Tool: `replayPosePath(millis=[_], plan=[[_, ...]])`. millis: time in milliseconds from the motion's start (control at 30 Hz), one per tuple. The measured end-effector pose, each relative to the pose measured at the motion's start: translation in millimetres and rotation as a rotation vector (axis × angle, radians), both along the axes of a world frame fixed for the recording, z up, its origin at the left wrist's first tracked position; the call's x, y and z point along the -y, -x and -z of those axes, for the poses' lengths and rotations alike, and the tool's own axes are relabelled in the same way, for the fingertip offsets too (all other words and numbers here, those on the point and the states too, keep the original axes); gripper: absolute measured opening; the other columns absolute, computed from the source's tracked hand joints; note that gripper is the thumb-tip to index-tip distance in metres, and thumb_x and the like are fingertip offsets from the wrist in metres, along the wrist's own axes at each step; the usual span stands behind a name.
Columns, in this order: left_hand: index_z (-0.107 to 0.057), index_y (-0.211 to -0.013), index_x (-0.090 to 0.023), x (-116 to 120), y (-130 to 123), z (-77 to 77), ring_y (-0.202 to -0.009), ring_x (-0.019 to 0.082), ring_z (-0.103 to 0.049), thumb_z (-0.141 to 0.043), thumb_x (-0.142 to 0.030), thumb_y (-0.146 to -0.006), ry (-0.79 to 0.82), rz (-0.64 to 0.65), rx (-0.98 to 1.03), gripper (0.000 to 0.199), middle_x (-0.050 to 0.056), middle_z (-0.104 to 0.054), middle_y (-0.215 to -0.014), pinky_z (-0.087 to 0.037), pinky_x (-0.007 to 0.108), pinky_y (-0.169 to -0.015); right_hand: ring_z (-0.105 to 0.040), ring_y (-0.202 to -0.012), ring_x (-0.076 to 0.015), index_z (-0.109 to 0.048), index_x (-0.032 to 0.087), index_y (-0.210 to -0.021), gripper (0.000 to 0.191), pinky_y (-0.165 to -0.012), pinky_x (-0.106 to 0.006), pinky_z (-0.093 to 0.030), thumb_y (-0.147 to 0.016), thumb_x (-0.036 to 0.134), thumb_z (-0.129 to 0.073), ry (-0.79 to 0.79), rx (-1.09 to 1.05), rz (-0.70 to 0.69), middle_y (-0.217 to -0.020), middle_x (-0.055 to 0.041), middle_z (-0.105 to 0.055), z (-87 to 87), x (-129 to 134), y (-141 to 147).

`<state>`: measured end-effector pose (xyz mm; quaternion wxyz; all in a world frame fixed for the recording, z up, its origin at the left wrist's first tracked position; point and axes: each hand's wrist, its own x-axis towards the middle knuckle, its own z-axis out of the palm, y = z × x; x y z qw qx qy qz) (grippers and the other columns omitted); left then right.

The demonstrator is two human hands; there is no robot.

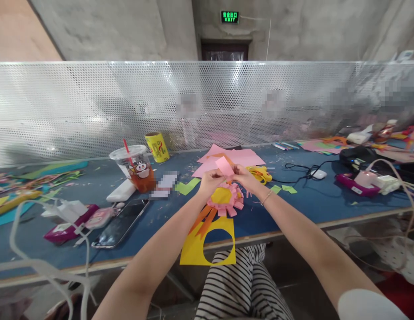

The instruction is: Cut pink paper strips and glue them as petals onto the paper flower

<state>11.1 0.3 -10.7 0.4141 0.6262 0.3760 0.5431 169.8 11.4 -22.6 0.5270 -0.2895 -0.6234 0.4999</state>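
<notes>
Two hands at work over the tabletop (280,209): left hand (211,181) and right hand (243,177), both in a pinching grip on a pink paper strip (224,166), strip tilted up between them. Paper flower (222,195), yellow middle with pink fringe, sits just below the fingers; can't tell if strip and flower are joined. Orange ribbons (207,221) hang off its lower left, overlapping a yellow sheet (191,251) with a round hole, which juts past the front edge. Pink sheets (250,156) lie behind the hands. Green scraps (187,186), phone (122,222) and drink cup (140,173) are off to the left; mouse (318,174) to the right.
</notes>
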Motion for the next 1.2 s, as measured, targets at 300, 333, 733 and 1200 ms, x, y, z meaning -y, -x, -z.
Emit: replayPosePath(millis=[300,333,733,1200], plan=[[-0.055,-0.058,-0.015,0.8,-3.8,-1.5,-0.051,0.008,-0.047,-0.07,-0.028,-0.059,0.008,-0.05,-0.003,0.02,-0.004,-0.053,-0.054,-0.037,0.022,-0.051,-0.049,-0.073,-0.0124,-0.047,0.02,-0.082,0.024,-0.07,-0.027,-0.042,-0.06,0.017,-0.055,-0.035,0.069,0.096,-0.076,0.0039,-0.051,3.5,-5.8,2.2],[-0.055,-0.059,-0.015,0.9,-4.1,-1.6,-0.052,0.008,-0.048,-0.07,-0.028,-0.059,0.006,-0.041,0.012,0.02,-0.003,-0.054,-0.055,-0.039,0.022,-0.052,-0.05,-0.074,-0.0128,-0.047,0.02,-0.083,0.025,-0.072,-0.028,-0.042,-0.06,0.017,-0.055,-0.043,0.073,0.097,-0.077,0.0038,-0.051,4.6,-6.9,2.1],[-0.059,-0.064,-0.015,-6.0,0.6,3.8,-0.058,0.011,-0.054,-0.07,-0.024,-0.058,-0.017,-0.007,-0.015,0.015,-0.001,-0.06,-0.062,-0.043,0.025,-0.059,-0.052,-0.086,-0.0172,-0.053,0.019,-0.092,0.031,-0.078,-0.032,-0.043,-0.061,0.017,-0.056,-0.061,0.136,0.151,-0.085,0.0003,-0.058,8.7,-11.6,0.8],[-0.057,-0.061,-0.016,-6.9,1.4,2.3,-0.053,0.008,-0.047,-0.068,-0.023,-0.056,0.007,-0.028,-0.038,0.014,-0.004,-0.054,-0.056,-0.036,0.023,-0.054,-0.051,-0.074,-0.0124,-0.046,0.021,-0.087,0.031,-0.067,-0.026,-0.041,-0.061,0.024,-0.064,-0.09,0.071,0.159,-0.078,0.0038,-0.051,4.0,-9.1,-5.9]])
